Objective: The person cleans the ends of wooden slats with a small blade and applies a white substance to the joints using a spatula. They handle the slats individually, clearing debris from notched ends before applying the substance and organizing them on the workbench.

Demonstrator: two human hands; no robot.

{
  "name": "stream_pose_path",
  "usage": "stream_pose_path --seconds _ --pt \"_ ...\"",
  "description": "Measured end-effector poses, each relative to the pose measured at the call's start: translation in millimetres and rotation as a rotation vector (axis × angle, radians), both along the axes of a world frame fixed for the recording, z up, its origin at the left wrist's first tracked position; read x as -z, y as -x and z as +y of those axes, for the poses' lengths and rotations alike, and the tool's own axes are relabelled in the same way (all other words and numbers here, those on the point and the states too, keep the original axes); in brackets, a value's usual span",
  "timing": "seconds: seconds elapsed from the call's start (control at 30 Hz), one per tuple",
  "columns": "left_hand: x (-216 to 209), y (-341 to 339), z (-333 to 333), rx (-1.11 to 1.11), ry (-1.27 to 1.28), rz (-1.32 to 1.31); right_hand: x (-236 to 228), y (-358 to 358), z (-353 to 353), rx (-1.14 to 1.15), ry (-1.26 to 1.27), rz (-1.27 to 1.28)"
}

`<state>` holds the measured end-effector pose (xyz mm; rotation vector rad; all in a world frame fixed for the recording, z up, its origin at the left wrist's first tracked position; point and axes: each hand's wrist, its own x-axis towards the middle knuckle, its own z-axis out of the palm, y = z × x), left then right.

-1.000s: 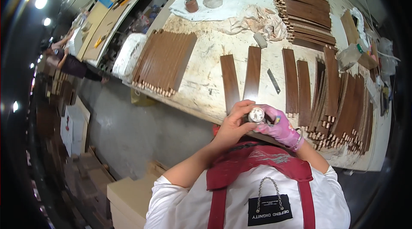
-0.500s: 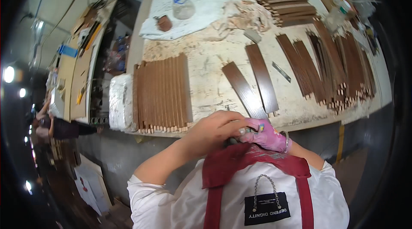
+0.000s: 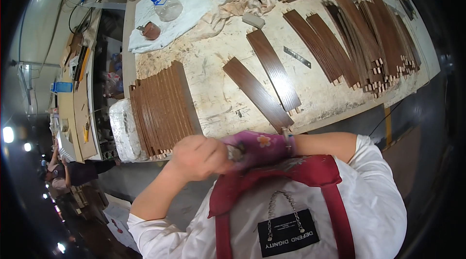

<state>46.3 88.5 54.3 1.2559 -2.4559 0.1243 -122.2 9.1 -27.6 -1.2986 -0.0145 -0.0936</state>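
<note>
My bare left hand (image 3: 201,157) is curled into a fist, a little blurred, in front of my chest. It meets the finger end of my right hand (image 3: 257,150), which wears a purple-pink glove with a flower print. Whatever lies between the left fingers is hidden, and the right fingertips are too smeared to read. Just beyond my hands, two brown wooden slats, a nearer one (image 3: 257,91) and a farther one (image 3: 274,70), lie slantwise on the worktable (image 3: 213,96). Pale pegs stick out of their ends.
A row of brown slats (image 3: 162,108) stands beside a plastic-wrapped block (image 3: 124,130) at left. More slats (image 3: 388,40) are piled at right. A metal blade-like strip (image 3: 297,57), grey block (image 3: 253,20), crumpled cloth (image 3: 238,2), clear jug (image 3: 169,9) and brown cup (image 3: 151,31) lie farther back.
My hands have moved left, and the right forearm now reaches across my chest. The left hand has gone from lying over the glove to a fist at its finger end. The view has shifted.
</note>
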Motion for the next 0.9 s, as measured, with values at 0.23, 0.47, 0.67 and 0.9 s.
stream_pose_path --seconds 0.23,0.47,0.67,0.9 --pt "-4.0 15.2 -0.6 -0.413 -0.105 -0.045 -10.0 -3.7 0.3 0.334 0.33 0.096" --pt "-28.8 14.3 11.1 -0.338 -0.531 0.272 -2.6 5.8 4.9 0.32 0.278 0.096" --pt "-26.8 16.8 23.0 -0.434 -0.632 0.032 9.4 6.6 25.1 0.408 0.273 0.013" --pt "-23.3 6.7 33.5 -0.236 -0.641 0.248 9.0 3.5 39.6 0.455 0.345 0.101"
